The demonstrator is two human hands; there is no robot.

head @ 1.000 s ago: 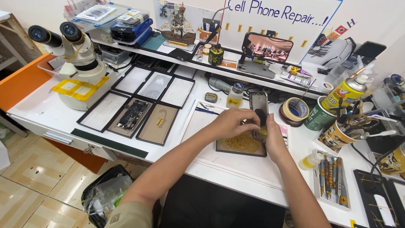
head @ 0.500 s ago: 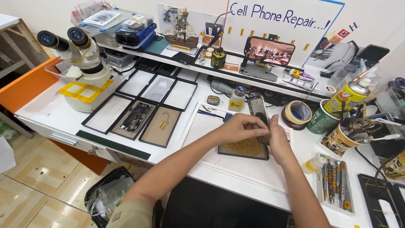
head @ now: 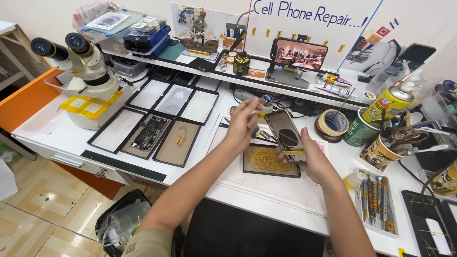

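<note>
Phone [head: 285,137], dark and with its back open, is sitting tilted at the centre of the frame, the right hand [head: 312,159] grasping its lower end. The left hand [head: 243,123] is hovering just left of it with fingers loosely open, holding nothing. Below the phone, a black tray [head: 247,169] of yellow rubber bands [head: 265,160] is lying on the white workbench [head: 266,200]. A microscope [head: 88,76] is standing at upper left.

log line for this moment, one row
left hand: raised, open, holds nothing | right hand: holds phone body | below: tray of rubber bands
</note>
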